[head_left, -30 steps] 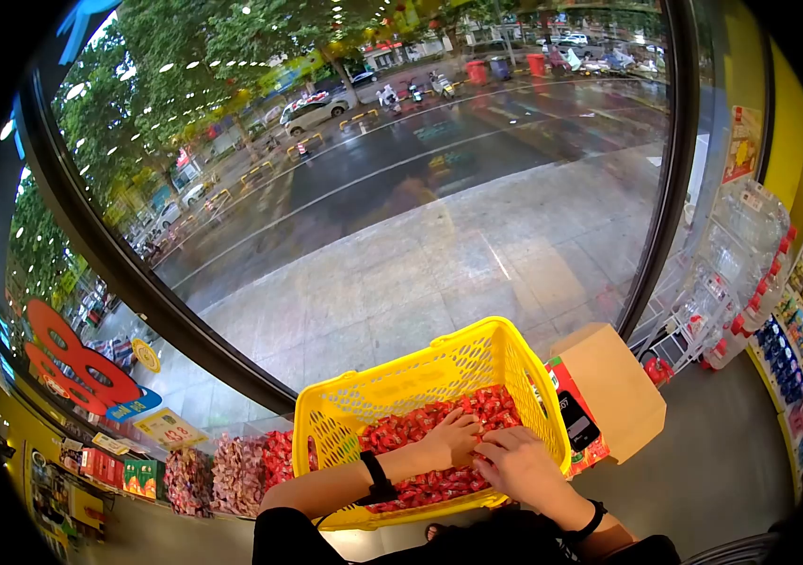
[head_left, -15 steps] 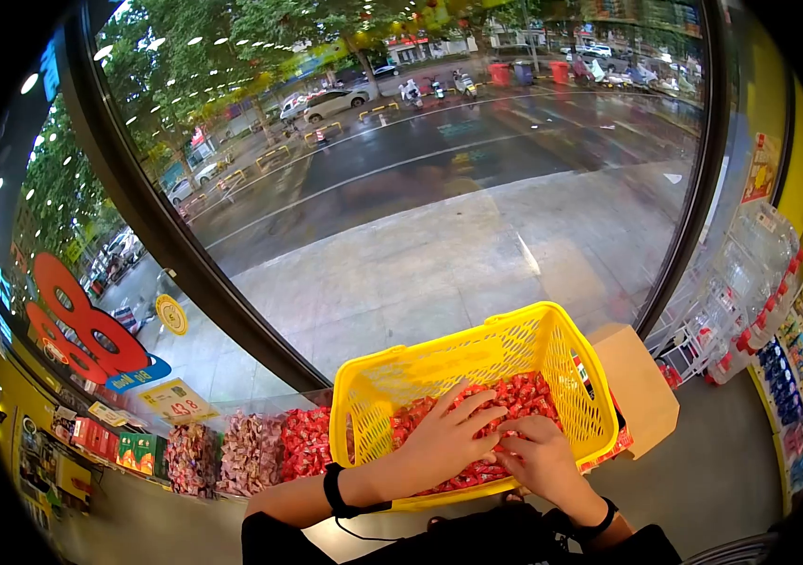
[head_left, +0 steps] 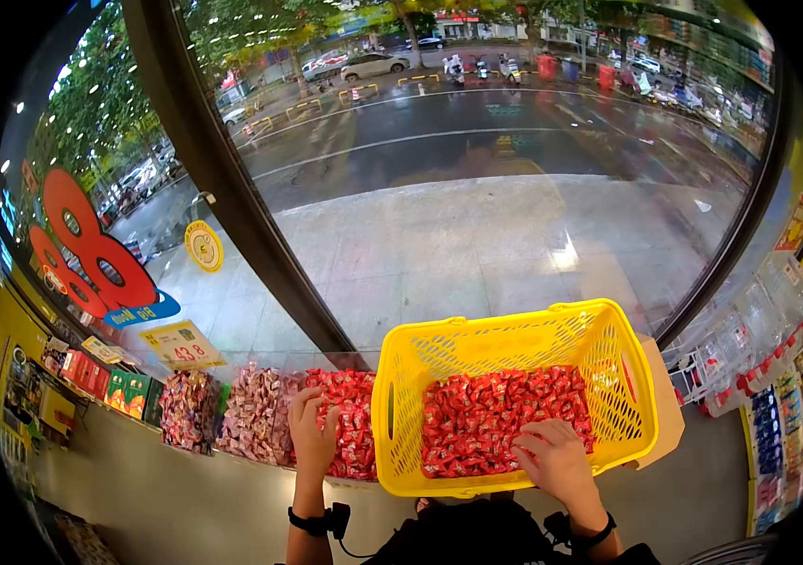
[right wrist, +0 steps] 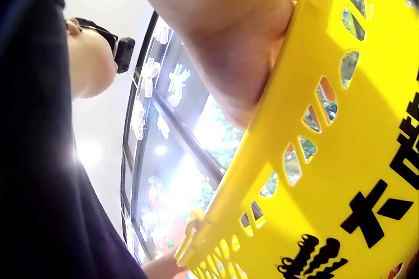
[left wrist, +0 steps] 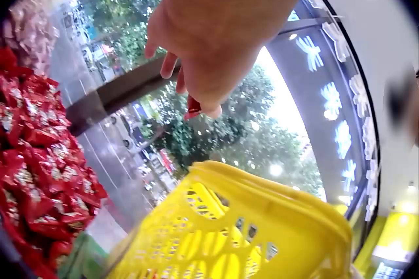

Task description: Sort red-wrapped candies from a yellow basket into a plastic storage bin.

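A yellow plastic basket (head_left: 514,325) holds a layer of small red-wrapped candies (head_left: 500,410). My right hand (head_left: 557,460) reaches over its near rim, loosely bent fingers low over the candies on the right side. Left of the basket, my left hand (head_left: 315,438) is raised in front of a bin of red-wrapped candies (head_left: 352,414). In the left wrist view a bit of red wrapper (left wrist: 193,106) shows by the thumb of the left hand (left wrist: 203,50), pinched there. The right wrist view has the right fingers hidden behind the basket wall (right wrist: 340,135).
Bins of pink-wrapped candies (head_left: 258,414) and dark mixed candies (head_left: 188,410) continue leftward, with a price sign (head_left: 183,346) above. A cardboard box (head_left: 667,410) stands right of the basket. A large window frame (head_left: 241,188) rises behind; stacked water bottles (head_left: 750,325) are at right.
My left hand has left the basket and moved left to the red candy bin. The right hand has stayed over the basket's candies. The head view has turned left.
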`<state>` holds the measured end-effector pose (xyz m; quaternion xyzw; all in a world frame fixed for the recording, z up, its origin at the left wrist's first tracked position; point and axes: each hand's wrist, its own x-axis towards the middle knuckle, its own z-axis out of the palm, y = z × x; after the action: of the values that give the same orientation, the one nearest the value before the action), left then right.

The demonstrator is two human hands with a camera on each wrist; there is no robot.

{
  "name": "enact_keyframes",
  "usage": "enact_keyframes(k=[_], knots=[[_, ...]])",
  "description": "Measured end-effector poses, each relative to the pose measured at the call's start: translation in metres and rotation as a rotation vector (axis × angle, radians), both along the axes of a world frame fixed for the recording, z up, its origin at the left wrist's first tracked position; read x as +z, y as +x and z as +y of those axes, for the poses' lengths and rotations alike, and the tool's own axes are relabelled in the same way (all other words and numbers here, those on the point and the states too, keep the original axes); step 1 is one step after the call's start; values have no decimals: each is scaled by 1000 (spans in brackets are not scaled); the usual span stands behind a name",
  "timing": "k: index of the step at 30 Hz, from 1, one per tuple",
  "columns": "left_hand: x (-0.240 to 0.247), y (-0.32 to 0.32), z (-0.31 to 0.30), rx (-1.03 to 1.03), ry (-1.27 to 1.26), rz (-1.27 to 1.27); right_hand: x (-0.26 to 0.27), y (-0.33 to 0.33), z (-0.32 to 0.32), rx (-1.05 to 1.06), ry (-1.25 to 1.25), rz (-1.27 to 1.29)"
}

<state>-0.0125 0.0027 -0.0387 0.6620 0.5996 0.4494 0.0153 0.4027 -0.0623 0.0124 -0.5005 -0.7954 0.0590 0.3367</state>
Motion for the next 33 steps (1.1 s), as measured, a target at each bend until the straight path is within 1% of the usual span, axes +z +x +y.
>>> enact_keyframes(k=[2,5,9,11,13,17,19,21,23,25,28,30,31,32,33], knots=[[-36,-21,-13,27,-84,-68,-1,-3,1,0,-22,-14],[-58,-33,-26,9,-165,147,4,-10,6,20,-51,-61],[-84,-43,-25,48,-166,146,17,-18,12,78,-89,-190],[-86,-49,-21,100,-161,233,28,-24,18,118,-90,-233],[-90,-52,-16,117,-177,226,46,-33,26,175,-102,-282],[-112,-59,-5,115,-205,257,73,-52,53,337,-158,-394],[-107,-59,0,92,-194,267,78,-65,71,410,-196,-417],[-102,-60,5,65,-177,245,79,-79,95,446,-389,-478],[-101,-64,10,72,-174,253,58,-88,122,455,-511,-563],[-99,-62,13,111,-126,301,25,-98,151,419,-691,-618],[-90,-60,4,44,-147,236,-34,-101,173,398,-728,-655],[-96,-62,-5,24,-166,251,-73,-103,172,372,-652,-710],[-98,-63,-9,16,-176,258,-78,-110,170,362,-613,-738],[-100,-63,-13,1,-168,257,-83,-117,168,290,-733,-792],[-103,-64,-17,-8,-181,251,-89,-121,163,292,-678,-756]])
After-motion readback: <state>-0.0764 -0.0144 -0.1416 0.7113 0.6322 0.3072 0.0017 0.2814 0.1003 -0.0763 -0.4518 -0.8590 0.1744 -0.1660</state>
